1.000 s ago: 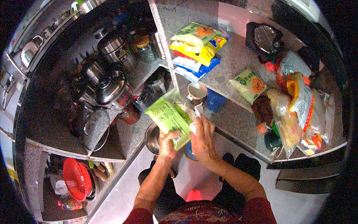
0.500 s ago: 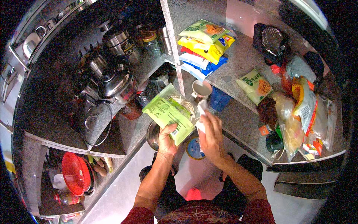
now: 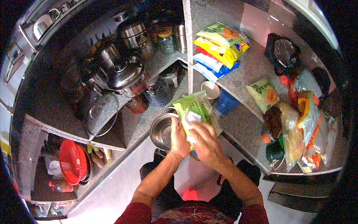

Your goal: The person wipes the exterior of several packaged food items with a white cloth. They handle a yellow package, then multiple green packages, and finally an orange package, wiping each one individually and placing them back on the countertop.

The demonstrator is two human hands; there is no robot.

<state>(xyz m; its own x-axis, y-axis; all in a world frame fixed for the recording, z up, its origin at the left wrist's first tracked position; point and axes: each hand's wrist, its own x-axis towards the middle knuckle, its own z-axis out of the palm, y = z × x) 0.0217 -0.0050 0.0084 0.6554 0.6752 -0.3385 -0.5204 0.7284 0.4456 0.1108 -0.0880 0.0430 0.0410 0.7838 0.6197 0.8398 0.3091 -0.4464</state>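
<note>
A green packet (image 3: 194, 103) with a clear plastic side is held up in front of me by my left hand (image 3: 179, 139), which grips its lower left edge. My right hand (image 3: 206, 141) is closed round a white cloth or tissue (image 3: 192, 116) and presses it on the packet's printed face. The fingers of my left hand are partly hidden behind the packet. Just left of the packet, a shiny steel bowl (image 3: 159, 131) sits near the shelf edge. Beyond the packet stand a pale cup (image 3: 210, 90) and a blue plastic container (image 3: 226, 101).
Stacked packets (image 3: 221, 48) lie on the right shelf. Nearer are a single green packet (image 3: 263, 95) and several filled bags (image 3: 292, 128). A steel pot (image 3: 126, 76) and jars crowd the left shelf. Below it, a red basket (image 3: 71, 162) stands in a compartment.
The packet has turned more upright and shifted right. My right hand has brought the white cloth from beside the packet onto its face. The view has shifted, showing more of the steel bowl.
</note>
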